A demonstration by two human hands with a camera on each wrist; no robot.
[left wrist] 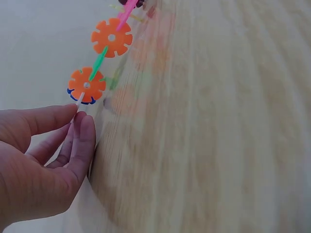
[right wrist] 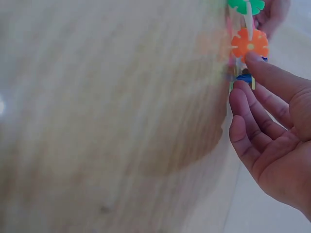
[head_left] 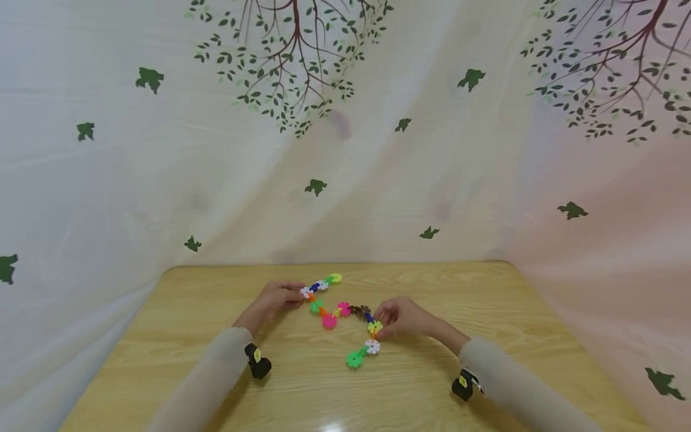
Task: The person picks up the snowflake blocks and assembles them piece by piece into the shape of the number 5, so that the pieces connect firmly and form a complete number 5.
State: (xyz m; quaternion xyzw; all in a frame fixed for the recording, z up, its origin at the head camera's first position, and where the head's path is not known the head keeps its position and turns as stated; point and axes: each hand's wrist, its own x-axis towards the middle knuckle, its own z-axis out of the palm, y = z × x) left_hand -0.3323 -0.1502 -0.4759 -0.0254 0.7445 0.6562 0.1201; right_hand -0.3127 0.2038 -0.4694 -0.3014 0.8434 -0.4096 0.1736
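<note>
A zigzag chain of colourful plastic snowflake discs point(head_left: 329, 321), slotted edge to edge, lies on the wooden table. My left hand point(head_left: 278, 297) pinches a white disc point(head_left: 306, 292) at the chain's left bend between thumb and fingers. Seen from the left wrist, an orange disc point(left wrist: 87, 83) adjoins that white one. At the right bend, my right hand point(head_left: 407, 317) holds the chain by the yellow disc point(head_left: 375, 327). In the right wrist view the thumb touches an orange disc point(right wrist: 250, 44), with the fingertips close below. The chain's near end is a green disc point(head_left: 354, 359).
The wooden table point(head_left: 475, 300) runs back to a pale curtain point(head_left: 356, 222) printed with trees and green birds. Each wrist wears a small black camera, the left one point(head_left: 258, 362) and the right one point(head_left: 463, 384).
</note>
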